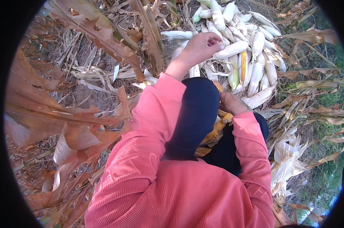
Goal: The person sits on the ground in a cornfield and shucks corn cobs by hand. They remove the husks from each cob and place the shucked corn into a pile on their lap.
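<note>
My left hand (203, 46) hovers over the near left side of a pile of corn ears, its fingers bent and the thumb apart from them. Nothing shows in its grasp. Close to its thumb lies a pale husk-covered ear of corn (232, 49). Beside my raised left knee, my right hand (232, 103) is closed, with its fingers partly hidden. A bare yellow ear of corn (218, 86) sticks out from it, partly behind the knee. More husked yellow ears (217, 127) lie between my legs, below that hand.
The pile of ears in pale husks (257, 43) spreads ahead and to the right; one yellow ear (243, 66) there is partly bared. Loose husks (287, 159) lie at my right. Dry corn stalks and leaves (62, 102) crowd the left. Dry litter covers the ground.
</note>
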`<state>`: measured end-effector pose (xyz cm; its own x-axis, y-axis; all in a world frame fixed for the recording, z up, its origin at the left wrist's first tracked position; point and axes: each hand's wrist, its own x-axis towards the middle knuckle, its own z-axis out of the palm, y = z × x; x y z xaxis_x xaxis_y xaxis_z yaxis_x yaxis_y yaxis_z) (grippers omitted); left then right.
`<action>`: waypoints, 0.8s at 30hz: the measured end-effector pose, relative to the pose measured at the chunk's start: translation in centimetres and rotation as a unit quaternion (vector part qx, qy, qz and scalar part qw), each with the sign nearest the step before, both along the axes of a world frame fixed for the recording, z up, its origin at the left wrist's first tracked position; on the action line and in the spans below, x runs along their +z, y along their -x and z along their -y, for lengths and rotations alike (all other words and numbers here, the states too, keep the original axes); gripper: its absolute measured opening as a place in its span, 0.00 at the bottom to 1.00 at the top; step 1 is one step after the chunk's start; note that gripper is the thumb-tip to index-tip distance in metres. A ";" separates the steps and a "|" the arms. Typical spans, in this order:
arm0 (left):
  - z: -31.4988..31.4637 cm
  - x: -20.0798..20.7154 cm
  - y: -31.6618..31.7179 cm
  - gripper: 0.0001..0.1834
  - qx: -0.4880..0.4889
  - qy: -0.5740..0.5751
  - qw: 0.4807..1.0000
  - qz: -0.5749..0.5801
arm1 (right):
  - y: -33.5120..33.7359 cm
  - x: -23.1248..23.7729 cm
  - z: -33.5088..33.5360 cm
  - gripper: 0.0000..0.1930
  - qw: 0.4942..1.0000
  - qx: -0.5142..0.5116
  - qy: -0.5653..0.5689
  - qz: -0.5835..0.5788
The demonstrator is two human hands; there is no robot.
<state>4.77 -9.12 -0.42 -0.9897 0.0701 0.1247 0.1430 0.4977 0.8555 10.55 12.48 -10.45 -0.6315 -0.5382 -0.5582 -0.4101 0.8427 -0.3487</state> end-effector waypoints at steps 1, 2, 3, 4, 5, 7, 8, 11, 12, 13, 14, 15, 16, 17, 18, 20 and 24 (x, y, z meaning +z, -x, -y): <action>2.1 -2.6 -1.3 0.19 0.016 0.057 0.998 0.037 | 0.0 0.2 0.2 0.24 1.000 0.005 0.000 -0.009; 4.3 -5.6 -3.2 0.20 0.005 0.133 0.991 -0.006 | -0.2 0.4 0.2 0.23 0.999 0.007 0.049 -0.021; 7.0 -10.2 -5.6 0.24 -0.005 0.225 0.974 -0.026 | -0.2 -0.1 0.2 0.23 0.998 0.013 0.052 -0.019; 8.6 -12.2 -7.9 0.27 -0.027 0.315 0.946 0.075 | 0.2 -0.9 0.0 0.23 0.998 0.011 0.052 -0.020; 10.4 -16.1 -10.9 0.26 -0.021 0.431 0.896 0.102 | 0.2 -1.1 0.0 0.23 0.998 0.018 0.051 -0.020; 12.3 -21.9 -17.6 0.28 0.057 0.488 0.862 0.127 | 0.4 -1.2 0.0 0.22 0.998 0.026 0.045 -0.021; 12.4 -21.8 -18.2 0.26 0.052 0.487 0.864 0.116 | 0.7 -1.3 -0.2 0.22 0.999 0.028 0.039 -0.025; 12.6 -21.9 -19.5 0.22 0.066 0.458 0.874 0.147 | 0.7 -1.9 -0.1 0.22 0.999 0.019 0.036 -0.027; 12.6 -22.0 -19.7 0.22 0.070 0.453 0.870 0.183 | 0.6 -2.0 -0.2 0.22 0.999 0.001 0.036 -0.014; 12.8 -21.7 -19.7 0.22 0.078 0.448 0.864 0.215 | 0.7 -1.3 0.0 0.21 0.999 -0.015 0.039 -0.004; 13.3 -21.3 -20.2 0.21 0.086 0.418 0.885 0.185 | 0.8 -0.9 0.3 0.21 0.999 -0.031 0.042 0.005; 13.7 -21.2 -20.7 0.22 0.105 0.424 0.881 0.179 | 1.2 -1.5 0.4 0.21 0.998 -0.026 0.050 0.011; 13.7 -21.2 -21.0 0.23 0.120 0.430 0.878 0.170 | 1.3 -2.6 0.0 0.22 0.998 -0.027 0.057 0.015; 13.9 -21.5 -21.8 0.24 0.136 0.436 0.874 0.165 | 1.2 -3.7 -0.1 0.22 0.997 -0.025 0.063 0.022; 14.2 -21.7 -22.7 0.26 0.126 0.433 0.871 0.195 | 1.0 -4.7 -0.3 0.22 0.997 -0.024 0.068 0.027; 14.7 -21.0 -23.2 0.28 0.124 0.367 0.875 0.290 | 0.9 -5.3 -0.3 0.22 0.996 -0.027 0.079 0.028; 15.4 -21.1 -23.0 0.28 0.122 0.307 0.895 0.299 | 0.5 -4.0 0.3 0.22 0.995 -0.053 0.087 -0.022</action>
